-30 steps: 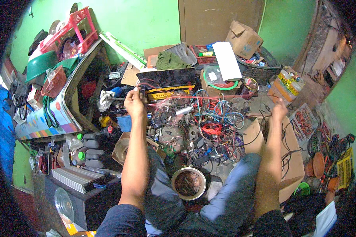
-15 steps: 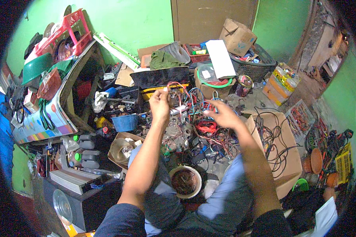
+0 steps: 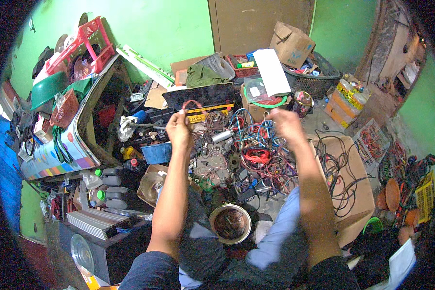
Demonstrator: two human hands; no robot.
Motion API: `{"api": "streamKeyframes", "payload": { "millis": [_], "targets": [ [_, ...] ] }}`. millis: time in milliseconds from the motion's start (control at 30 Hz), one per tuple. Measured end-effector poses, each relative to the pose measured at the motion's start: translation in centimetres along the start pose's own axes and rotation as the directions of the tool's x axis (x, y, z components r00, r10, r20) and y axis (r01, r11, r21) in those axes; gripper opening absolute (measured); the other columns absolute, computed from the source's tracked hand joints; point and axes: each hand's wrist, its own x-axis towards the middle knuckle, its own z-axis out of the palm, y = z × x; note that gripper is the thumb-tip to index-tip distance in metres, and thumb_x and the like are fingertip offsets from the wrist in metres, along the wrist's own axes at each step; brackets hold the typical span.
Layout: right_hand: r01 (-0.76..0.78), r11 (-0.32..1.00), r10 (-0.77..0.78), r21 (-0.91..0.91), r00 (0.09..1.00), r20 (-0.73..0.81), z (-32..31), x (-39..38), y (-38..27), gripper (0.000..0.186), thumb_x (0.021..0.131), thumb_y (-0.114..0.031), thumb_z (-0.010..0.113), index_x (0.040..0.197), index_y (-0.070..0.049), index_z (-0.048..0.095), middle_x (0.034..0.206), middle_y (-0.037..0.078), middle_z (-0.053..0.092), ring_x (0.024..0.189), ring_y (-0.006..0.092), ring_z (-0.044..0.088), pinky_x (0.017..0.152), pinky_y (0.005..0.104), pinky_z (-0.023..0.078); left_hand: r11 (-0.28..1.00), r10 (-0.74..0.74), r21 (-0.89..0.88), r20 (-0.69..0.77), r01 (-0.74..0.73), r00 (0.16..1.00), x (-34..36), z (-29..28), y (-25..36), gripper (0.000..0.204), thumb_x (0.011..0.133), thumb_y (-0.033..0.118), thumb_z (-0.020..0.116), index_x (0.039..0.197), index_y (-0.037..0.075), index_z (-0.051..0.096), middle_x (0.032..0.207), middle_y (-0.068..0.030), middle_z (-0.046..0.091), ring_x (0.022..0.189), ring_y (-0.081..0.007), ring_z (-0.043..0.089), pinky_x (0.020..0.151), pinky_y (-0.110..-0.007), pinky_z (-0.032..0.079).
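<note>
My left hand (image 3: pixel 180 129) is raised over the floor, thumb and fingers pinched on a reddish wire (image 3: pixel 193 102) that loops up above the fingertips. To the right, my right hand (image 3: pixel 289 126) is curled and blurred; whatever its fingers may hold is hidden. Close to that hand, a pale blue wire loop (image 3: pixel 267 115) sticks up from the tangled heap of wires (image 3: pixel 275 157). A bright red bundle of wire (image 3: pixel 256 156) lies within the heap. Between my knees stands a round pot (image 3: pixel 230 223) with brownish scraps inside.
A carton (image 3: pixel 353 198) with black cable stands at my right. A black and yellow toolbox (image 3: pixel 200 96) is behind the heap, a blue basket (image 3: pixel 156 152) left of it. Farther left is a cluttered table (image 3: pixel 58 154); a dark box (image 3: pixel 106 251) with a finned metal part (image 3: pixel 99 221) stands near it.
My left hand has moved left with the reddish wire. My right hand has shifted right and up, its fingers going from spread to curled. The view has tilted slightly.
</note>
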Motion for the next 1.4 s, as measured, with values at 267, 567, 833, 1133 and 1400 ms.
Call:
{"api": "streamKeyframes", "payload": {
  "millis": [267, 567, 833, 1133, 1400],
  "targets": [
    [-0.435, 0.574, 0.388, -0.694, 0.890, -0.237, -9.9, 0.2, 8.8, 0.054, 0.082, -0.051, 0.058, 0.077, 0.002, 0.068, 0.067, 0.016, 0.064, 0.066, 0.0220, 0.062, 0.062, 0.0366, 0.046, 0.986, -0.075, 0.153, 0.085, 0.062, 0.994, 0.2, -0.4, 1.7, 0.017, 0.089, 0.019, 0.056, 0.080, 0.005, 0.059, 0.057, 0.0057, 0.040, 0.046, -0.0055, 0.034, 0.042, -0.022, 0.025],
    [0.218, 0.939, -0.123, -0.265, 0.935, 0.333, -0.6, -1.8, -0.9, 0.035, 0.088, -0.016, 0.055, 0.121, -0.004, 0.054, 0.114, 0.015, 0.060, 0.104, 0.0182, 0.055, 0.091, 0.0316, 0.041, 0.869, -0.261, 0.479, 0.654, -0.122, 0.710, -4.6, 4.1, 1.3, 0.019, 0.090, 0.018, 0.056, 0.081, 0.002, 0.064, 0.059, 0.0065, 0.045, 0.054, -0.0033, 0.035, 0.049, -0.022, 0.028],
    [0.139, 0.990, -0.142, 0.033, 0.923, 0.359, 4.6, -2.3, -1.6, 0.020, 0.086, -0.005, 0.056, 0.104, 0.001, 0.063, 0.081, 0.007, 0.065, 0.070, 0.0102, 0.057, 0.065, 0.0247, 0.047, 0.887, -0.313, 0.451, 0.746, -0.100, 0.588, -5.4, 4.4, 0.9, 0.022, 0.090, 0.021, 0.056, 0.081, 0.002, 0.064, 0.059, 0.0060, 0.048, 0.054, -0.0037, 0.037, 0.048, -0.022, 0.029],
    [-0.005, 1.000, -0.001, 0.029, 0.980, 0.200, 2.4, -1.8, -1.6, 0.008, 0.081, -0.006, 0.066, 0.087, -0.001, 0.067, 0.071, 0.001, 0.063, 0.055, 0.0028, 0.047, 0.047, 0.0179, 0.036, 0.897, -0.348, 0.439, 0.778, -0.057, 0.523, -4.4, 3.5, 0.9, 0.024, 0.091, 0.024, 0.055, 0.084, 0.002, 0.063, 0.057, 0.0056, 0.047, 0.050, -0.0029, 0.036, 0.045, -0.020, 0.027],
    [0.261, 0.923, -0.214, -0.283, 0.959, 0.187, 5.4, -2.4, -0.5, 0.015, 0.077, -0.012, 0.069, 0.082, 0.001, 0.064, 0.074, 0.010, 0.064, 0.069, 0.0173, 0.059, 0.065, 0.0305, 0.045, 0.961, -0.143, 0.266, 0.706, -0.073, 0.694, -5.4, 5.0, 0.0, 0.014, 0.090, 0.017, 0.057, 0.087, 0.004, 0.060, 0.068, 0.0042, 0.053, 0.053, -0.0025, 0.039, 0.047, -0.020, 0.030]
  ]
}}
